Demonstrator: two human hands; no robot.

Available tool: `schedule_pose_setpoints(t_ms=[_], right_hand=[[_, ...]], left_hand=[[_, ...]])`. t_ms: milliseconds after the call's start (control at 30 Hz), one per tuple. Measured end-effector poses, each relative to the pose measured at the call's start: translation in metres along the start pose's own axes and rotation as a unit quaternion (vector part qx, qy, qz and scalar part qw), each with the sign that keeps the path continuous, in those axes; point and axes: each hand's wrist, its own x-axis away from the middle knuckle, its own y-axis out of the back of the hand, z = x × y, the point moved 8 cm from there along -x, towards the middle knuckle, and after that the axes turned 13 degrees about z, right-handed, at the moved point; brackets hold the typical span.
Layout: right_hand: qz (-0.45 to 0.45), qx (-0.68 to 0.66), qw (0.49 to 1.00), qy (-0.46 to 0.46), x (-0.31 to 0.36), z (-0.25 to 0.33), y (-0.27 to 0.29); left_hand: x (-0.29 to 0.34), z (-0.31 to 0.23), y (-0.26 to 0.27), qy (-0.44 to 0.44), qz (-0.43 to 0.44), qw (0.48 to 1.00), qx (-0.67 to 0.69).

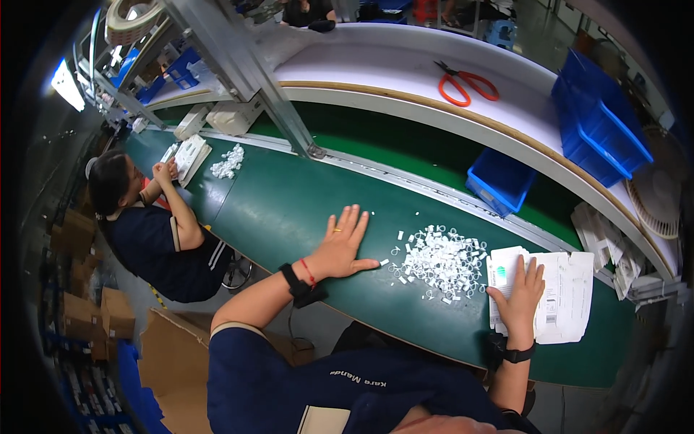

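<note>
My left hand (343, 246) lies flat on the green worktable (289, 199), fingers spread and holding nothing; its thumb points toward a pile of small white plastic parts (442, 262). Some of these parts look like little rings, others like short blocks. On the other side of the pile, my right hand (519, 295) rests with fingers extended on flat white printed cardboard pieces (567, 300). Part of the cardboard is hidden beneath that hand.
A co-worker (155, 224) sits at the left by a smaller white pile (228, 162). A blue bin (500, 181) stands behind my pile. Above, the shelf (376, 69) carries orange-handled scissors (463, 83) and blue bins (600, 130). A metal post (278, 119) rises at the table's back.
</note>
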Motion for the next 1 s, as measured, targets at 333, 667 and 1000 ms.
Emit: schedule_pose_setpoints(t_ms=[333,667,1000], right_hand=[[-0.060,-0.006,0.998,-0.031,0.003,0.005,0.021],[-0.137,-0.077,0.982,-0.103,0.007,-0.017,0.037],[-0.206,-0.505,0.833,0.096,0.023,0.004,0.133]], left_hand=[[-0.059,-0.065,0.009,-0.195,0.098,0.971,0.096],[-0.051,-0.055,0.027,-0.245,-0.076,0.957,0.135],[-0.013,-0.069,0.118,-0.174,-0.111,0.912,0.355]])
